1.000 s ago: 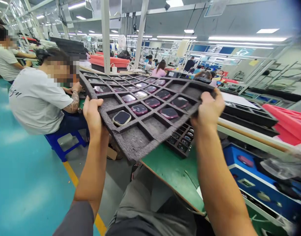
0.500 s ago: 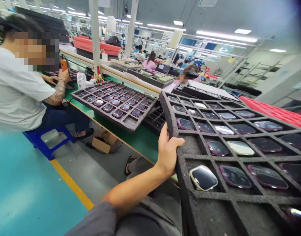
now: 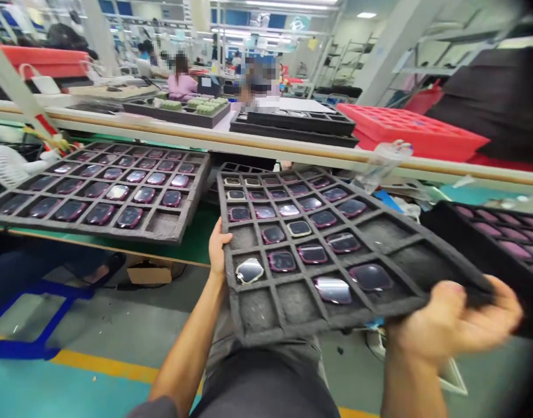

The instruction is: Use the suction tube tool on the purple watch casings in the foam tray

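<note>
I hold a dark grey felt-covered foam tray (image 3: 319, 322) in front of me, tilted and divided into a grid of square cells. My left hand (image 3: 218, 255) grips its left edge, and my right hand (image 3: 452, 319) pinches its front right corner. Many cells hold rounded square glass-faced pieces with pink rims, such as one (image 3: 281, 261) near the middle. A silver-rimmed piece (image 3: 249, 270) lies near my left hand. Several front cells show bare grey felt. A second tray (image 3: 162, 229) of similar pieces lies on the bench to the left.
A green workbench (image 3: 197, 244) runs beneath the left tray. Behind it stands a white rail with a wooden strip (image 3: 249, 142). A red tray (image 3: 410, 130) sits back right, and a black tray of pink-rimmed pieces (image 3: 479, 244) is at far right. A cardboard box (image 3: 148, 274) sits on the floor below.
The view has swung right. The tray has dropped from close beside my face to low in front of me, and my right hand has come into view gripping its corner.
</note>
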`<state>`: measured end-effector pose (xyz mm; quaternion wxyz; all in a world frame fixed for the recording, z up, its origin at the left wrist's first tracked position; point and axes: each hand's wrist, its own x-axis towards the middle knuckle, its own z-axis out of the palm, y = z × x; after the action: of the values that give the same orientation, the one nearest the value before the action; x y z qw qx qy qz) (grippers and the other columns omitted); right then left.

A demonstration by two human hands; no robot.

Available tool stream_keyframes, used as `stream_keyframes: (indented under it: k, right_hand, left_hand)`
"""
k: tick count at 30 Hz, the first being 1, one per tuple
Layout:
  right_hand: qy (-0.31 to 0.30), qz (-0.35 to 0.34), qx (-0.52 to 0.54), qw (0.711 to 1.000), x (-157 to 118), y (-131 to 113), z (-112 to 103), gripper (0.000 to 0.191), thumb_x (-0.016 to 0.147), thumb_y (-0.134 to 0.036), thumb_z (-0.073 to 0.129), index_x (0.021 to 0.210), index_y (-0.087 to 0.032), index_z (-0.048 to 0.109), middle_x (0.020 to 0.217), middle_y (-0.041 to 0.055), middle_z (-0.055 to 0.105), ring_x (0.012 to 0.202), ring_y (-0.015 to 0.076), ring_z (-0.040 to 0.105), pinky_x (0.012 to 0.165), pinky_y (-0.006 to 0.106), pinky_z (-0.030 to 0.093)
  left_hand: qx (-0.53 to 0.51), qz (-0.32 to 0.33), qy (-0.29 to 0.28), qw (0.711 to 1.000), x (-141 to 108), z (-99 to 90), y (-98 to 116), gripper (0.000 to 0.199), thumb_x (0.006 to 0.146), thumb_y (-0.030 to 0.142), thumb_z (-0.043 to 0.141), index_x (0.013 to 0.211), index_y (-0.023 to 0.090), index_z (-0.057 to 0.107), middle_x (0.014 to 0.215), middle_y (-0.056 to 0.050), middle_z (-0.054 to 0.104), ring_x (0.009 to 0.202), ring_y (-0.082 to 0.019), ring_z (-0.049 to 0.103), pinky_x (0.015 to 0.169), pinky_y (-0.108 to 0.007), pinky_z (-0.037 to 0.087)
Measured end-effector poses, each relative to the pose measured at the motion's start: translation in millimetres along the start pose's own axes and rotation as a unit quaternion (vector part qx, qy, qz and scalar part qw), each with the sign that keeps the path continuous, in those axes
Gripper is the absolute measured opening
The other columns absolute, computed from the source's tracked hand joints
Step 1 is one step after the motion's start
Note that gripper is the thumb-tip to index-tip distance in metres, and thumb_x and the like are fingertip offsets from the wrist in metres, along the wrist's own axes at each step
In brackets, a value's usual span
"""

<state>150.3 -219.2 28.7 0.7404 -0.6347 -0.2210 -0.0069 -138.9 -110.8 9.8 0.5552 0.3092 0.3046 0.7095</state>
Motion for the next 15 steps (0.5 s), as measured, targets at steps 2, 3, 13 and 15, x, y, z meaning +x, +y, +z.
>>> stream_keyframes:
  k: [2, 3, 13, 15]
  right_hand:
    - [0.004, -0.081, 0.038, 0.996, -9.6, 6.8, 17.7, 0.039, 0.077, -0.044, 0.064, 0.116, -0.043, 0.061, 0.135, 0.0040, 0.065, 0.141, 0.0348, 0.059, 0.126, 0.061, 0.044]
    - [-0.006, -0.089, 0.053, 0.995, -13.5, 12.3, 28.0, 0.038, 0.079, -0.042, 0.062, 0.116, -0.038, 0.060, 0.131, 0.0058, 0.066, 0.135, 0.0341, 0.063, 0.125, 0.062, 0.045]
    - [-0.109, 0.021, 0.040, 0.993, -62.3, 88.5, 113.4, 0.052, 0.093, -0.050, 0.049, 0.137, -0.025, 0.038, 0.137, 0.0143, 0.055, 0.128, 0.0267, 0.063, 0.117, 0.052, 0.049]
    - [-0.149, 0.035, 0.010, 0.988, -67.0, 98.2, 116.8, 0.054, 0.093, -0.052, 0.049, 0.138, -0.023, 0.040, 0.136, 0.0156, 0.055, 0.125, 0.0275, 0.063, 0.113, 0.053, 0.050]
  left_hand:
    - [0.002, -0.005, -0.003, 1.000, 21.9, -9.2, -4.2, 0.042, 0.060, 0.029, 0.065, 0.101, 0.022, 0.071, 0.101, -0.004, 0.078, 0.105, -0.029, 0.072, 0.090, -0.037, 0.057]
    - [0.004, -0.008, -0.005, 1.000, 33.5, -12.8, -6.0, 0.042, 0.059, 0.030, 0.065, 0.100, 0.022, 0.071, 0.099, -0.004, 0.078, 0.105, -0.029, 0.073, 0.090, -0.038, 0.057]
    - [0.150, -0.021, 0.017, 0.988, 154.4, -36.9, -11.8, 0.037, 0.065, 0.030, 0.056, 0.098, 0.018, 0.069, 0.083, -0.006, 0.076, 0.103, -0.032, 0.075, 0.090, -0.041, 0.061]
    - [0.212, -0.021, 0.025, 0.977, 175.9, -40.7, -11.7, 0.037, 0.065, 0.027, 0.056, 0.097, 0.017, 0.069, 0.090, -0.008, 0.077, 0.110, -0.033, 0.074, 0.097, -0.044, 0.060]
